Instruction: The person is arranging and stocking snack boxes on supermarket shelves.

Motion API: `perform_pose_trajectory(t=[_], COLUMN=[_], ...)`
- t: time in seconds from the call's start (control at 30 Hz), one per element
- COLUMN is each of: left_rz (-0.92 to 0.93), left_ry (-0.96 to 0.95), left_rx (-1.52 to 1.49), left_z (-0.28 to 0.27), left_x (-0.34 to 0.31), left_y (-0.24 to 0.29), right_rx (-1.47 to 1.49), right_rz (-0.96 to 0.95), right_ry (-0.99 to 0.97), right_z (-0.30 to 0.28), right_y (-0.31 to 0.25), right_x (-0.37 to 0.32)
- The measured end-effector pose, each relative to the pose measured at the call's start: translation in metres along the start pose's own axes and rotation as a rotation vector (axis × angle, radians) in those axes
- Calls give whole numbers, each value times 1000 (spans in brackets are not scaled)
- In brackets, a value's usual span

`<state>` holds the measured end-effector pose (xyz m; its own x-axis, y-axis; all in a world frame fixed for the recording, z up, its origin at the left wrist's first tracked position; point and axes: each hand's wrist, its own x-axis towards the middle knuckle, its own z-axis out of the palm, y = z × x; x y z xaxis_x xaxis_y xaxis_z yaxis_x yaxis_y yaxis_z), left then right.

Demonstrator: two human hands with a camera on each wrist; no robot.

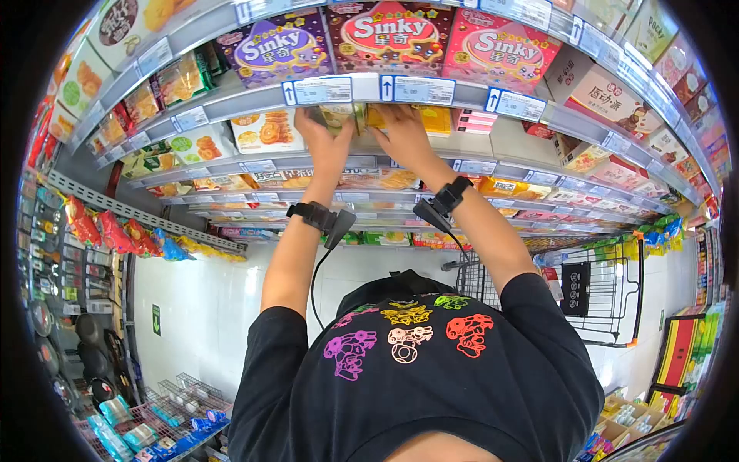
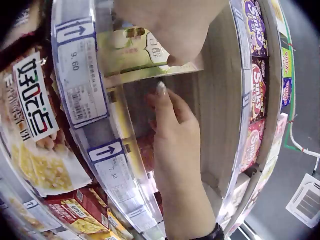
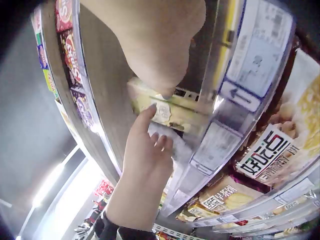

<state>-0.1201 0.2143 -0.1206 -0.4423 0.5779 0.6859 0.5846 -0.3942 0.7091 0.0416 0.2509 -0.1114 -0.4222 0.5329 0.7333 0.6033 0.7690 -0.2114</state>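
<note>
In the head view, my left hand [image 1: 327, 148] reaches into a shelf and holds a pale green snack box [image 1: 336, 120]. The right wrist view has my left hand [image 3: 147, 157] with one finger along the face of the green box [image 3: 162, 111], the others curled. My right hand [image 1: 406, 138] reaches in beside it, over yellow packages [image 1: 435, 121]. From the left wrist view, my right hand [image 2: 175, 125] has loosely bent fingers, its thumb tip close to the edge of the green box [image 2: 145, 59]. My left hand [image 2: 172, 27] covers part of that box.
Sinky boxes [image 1: 391, 38] stand on the shelf above. Price-tag rails [image 1: 315, 91] run along the shelf edges, close over my hands. A white biscuit box [image 1: 265, 132] stands left of my left hand. Behind my right arm is a shopping cart [image 1: 600, 289].
</note>
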Motion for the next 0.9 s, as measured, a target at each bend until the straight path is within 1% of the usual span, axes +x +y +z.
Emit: perform_pose_trajectory(t=[0.03, 0.07, 0.13, 0.17, 0.23, 0.27, 0.37, 0.43, 0.47, 0.57, 0.67, 0.73, 0.77, 0.83, 0.9], left_rz=[4, -73, 48, 110, 119, 108, 127, 114, 98, 71, 92, 106, 132, 181, 221], left_ry=[-39, -88, -118, -131, -138, -150, -144, -157, -173, -204, -192, -171, -131, -55, -69], left_rx=[-77, -116, 1, 59, 68, 56, 101, 146, 120, 82, 134, 177, 210, 274, 278], left_z=[-2, -3, -9, -10, -14, -18, -22, -24, -24, -24, -23, -24, -24, -22, -22], left_x=[2, 1, 2, 3, -4, -6, -10, -13, -14, -16, -19, -21, -22, -26, -31], left_y=[-4, -6, -5, -3, 5, 9, 5, 0, -2, -3, 1, 8, 9, 14, 24], right_rx=[-12, 8, 50, 97, 188, 220, 250, 201, 177, 164, 77, -64, -134, -192, -231], right_rz=[-15, 38, 144, 162, 195, 257, 273, 212, 183, 171, 143, 148, 149, 174, 196], right_ry=[3, -45, -144, -141, -136, -186, -237, -255, -262, -238, -296, -453, -533, -516, -525], right_z=[6, 11, 24, 31, 43, 48, 50, 58, 62, 50, 38, 18, 10, 7, 5], right_y=[-3, -5, -8, -7, -2, 2, 4, 8, 10, -1, 3, 3, 4, 13, 17], right_x=[5, 10, 17, 18, 20, 21, 25, 27, 27, 28, 26, 26, 25, 14, 5])
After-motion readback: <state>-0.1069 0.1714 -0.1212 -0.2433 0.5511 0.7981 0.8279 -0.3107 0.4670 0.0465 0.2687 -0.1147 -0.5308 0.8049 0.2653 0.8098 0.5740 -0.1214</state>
